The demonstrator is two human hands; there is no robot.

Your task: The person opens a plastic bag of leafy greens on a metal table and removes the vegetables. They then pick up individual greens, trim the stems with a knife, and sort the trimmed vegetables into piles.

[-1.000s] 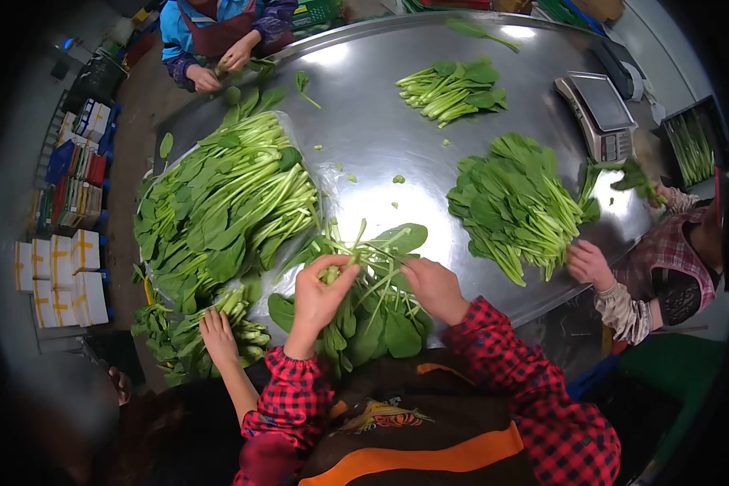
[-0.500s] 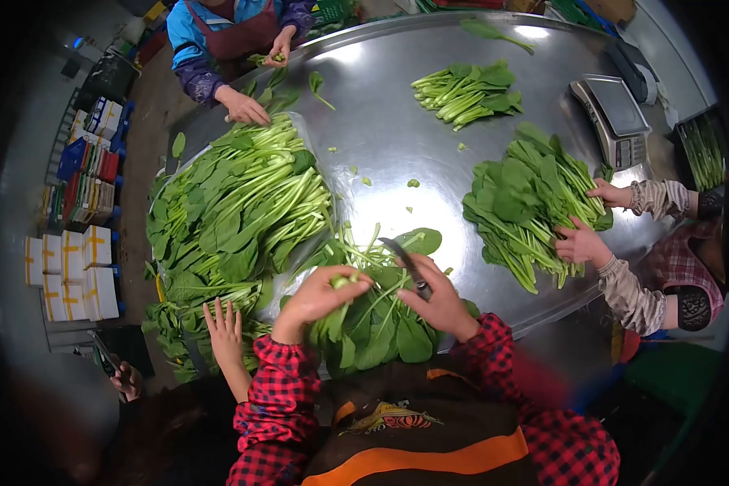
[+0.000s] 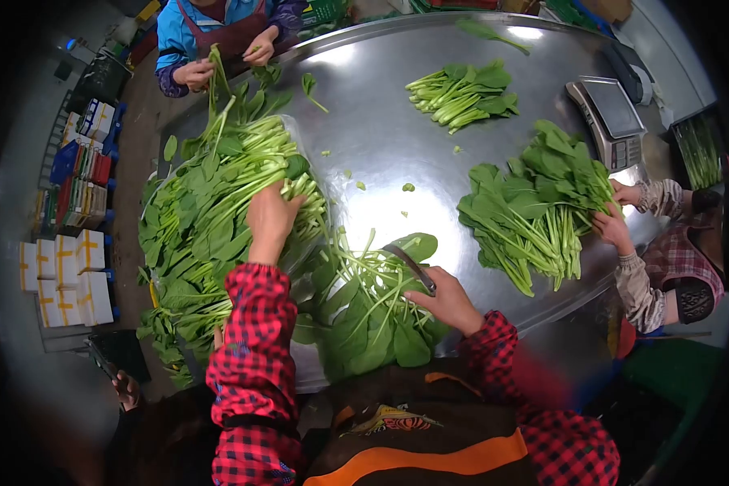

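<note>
My left hand [image 3: 272, 220] reaches onto the big heap of leafy greens [image 3: 211, 211] at the left, its fingers among the pale stems; whether they grip a stem is hidden. My right hand [image 3: 449, 301] is closed on the handle of a curved knife [image 3: 408, 263], whose blade points up and to the left. Beneath the knife, close to my body, a smaller pile of loose leaves and stems [image 3: 373, 324] lies on the metal table [image 3: 364, 154].
Across the table a co-worker's hands [image 3: 196, 74] hold a stalk. At the right, another co-worker's hands [image 3: 614, 228] touch a bunch of greens [image 3: 526, 206]. A bundle [image 3: 464, 95] and a scale [image 3: 611, 113] stand farther back. White boxes [image 3: 79, 279] are stacked at the left.
My left hand has moved from beside the knife up and left onto the heap. The far co-worker has lifted a stalk. The right co-worker's bunch has shifted, and the hand at lower left is mostly hidden.
</note>
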